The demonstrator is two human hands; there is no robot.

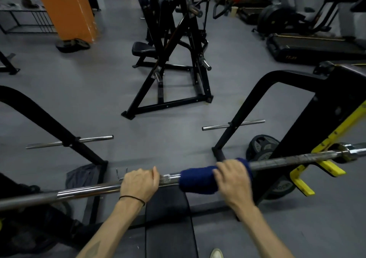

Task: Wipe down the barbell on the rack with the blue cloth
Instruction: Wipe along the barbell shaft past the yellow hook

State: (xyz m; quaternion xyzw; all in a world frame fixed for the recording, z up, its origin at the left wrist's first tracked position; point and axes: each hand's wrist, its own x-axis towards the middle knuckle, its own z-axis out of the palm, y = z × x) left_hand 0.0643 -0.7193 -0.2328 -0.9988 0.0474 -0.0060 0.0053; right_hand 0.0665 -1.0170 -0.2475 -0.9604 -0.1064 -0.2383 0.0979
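A steel barbell [287, 161] runs across the lower part of the head view, resting on a black rack with yellow hooks [332, 168] at the right. The blue cloth [196, 180] is wrapped around the bar near its middle. My right hand [232, 180] is closed over the right part of the cloth and the bar. My left hand [139, 184] grips the bare bar just left of the cloth, a black band on its wrist.
A black bench pad [168, 224] lies under the bar in front of me. Weight plates [261, 146] lean by the right upright. Plate pegs [233, 126] stick out from both uprights. A black machine frame [174, 69] and a treadmill [316, 45] stand beyond on the grey floor.
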